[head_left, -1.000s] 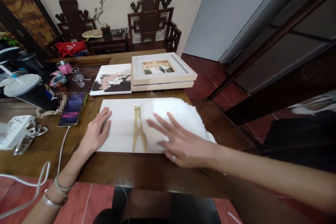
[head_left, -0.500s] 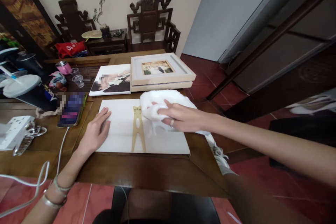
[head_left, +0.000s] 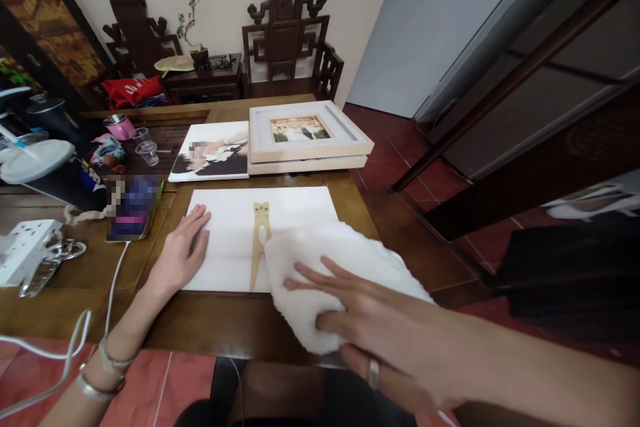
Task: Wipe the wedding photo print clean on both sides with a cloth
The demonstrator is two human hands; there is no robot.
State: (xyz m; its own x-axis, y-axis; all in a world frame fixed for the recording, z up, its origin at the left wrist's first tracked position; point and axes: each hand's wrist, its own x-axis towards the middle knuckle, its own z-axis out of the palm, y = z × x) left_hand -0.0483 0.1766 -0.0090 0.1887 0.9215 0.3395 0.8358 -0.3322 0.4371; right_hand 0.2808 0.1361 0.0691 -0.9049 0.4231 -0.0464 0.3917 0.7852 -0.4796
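White cloth (head_left: 325,243) lies under your right hand (head_left: 377,320), covering the near right portion of the white board (head_left: 220,233) and extending past its near edge over the desk (head_left: 215,320). Your right-hand fingers are spread across the cloth, not clenched; whether any fold is pinched beneath them cannot be determined. Your left hand (head_left: 183,250) rests flat at the board's left edge, fingers extended and nearly together. Judged by this position, work with the cloth appears under way and not complete. No visible mark separates treated surface from untreated, so the finished share cannot be stated; the left and far portions are uncovered, and the near right portion is hidden. Note orientation: the cloth's long axis runs left to right, slanting toward you at the right, its blunt end pointing left at the yellow support (head_left: 261,220). The board lies flat, long axis left to right; the support's eared end points away from you.
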